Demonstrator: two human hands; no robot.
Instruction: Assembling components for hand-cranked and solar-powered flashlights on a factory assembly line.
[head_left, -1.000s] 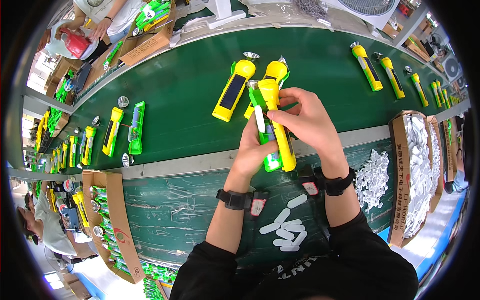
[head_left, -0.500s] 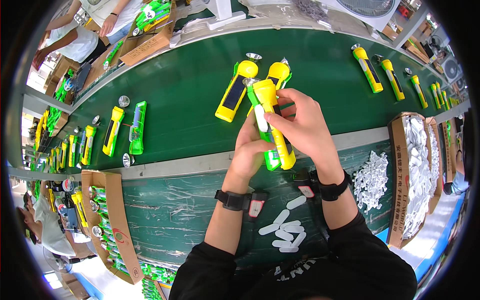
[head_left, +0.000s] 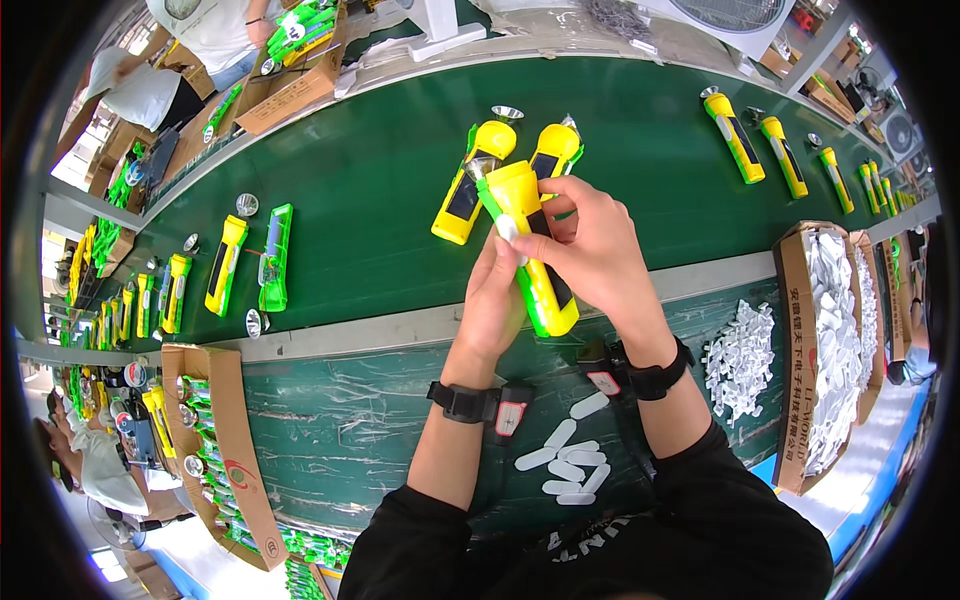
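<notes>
Both hands grip a yellow-and-green flashlight [head_left: 547,300] above the near edge of the green belt. My left hand [head_left: 492,300] wraps its lower left side. My right hand [head_left: 597,243] holds the right side, its thumb pressed near a white oval piece [head_left: 508,228] on the flashlight. A shiny reflector [head_left: 481,168] sits at its upper end, and a dark panel shows partly behind my right fingers. Just beyond lie two more flashlights, one on the left [head_left: 462,195] and one on the right [head_left: 548,163], with loose reflectors beside them.
White oval pieces [head_left: 566,470] lie on the near worktop beside a heap of small white parts [head_left: 740,360]. Cardboard boxes flank me: one with green parts [head_left: 240,470], one with white pieces [head_left: 797,400]. Flashlights line the belt [head_left: 370,200] at both sides. People stand at far left.
The flashlight's yellow and green halves, askew before, now lie closed together. My right hand has shifted slightly left, and my left fingers have moved along the flashlight's side.
</notes>
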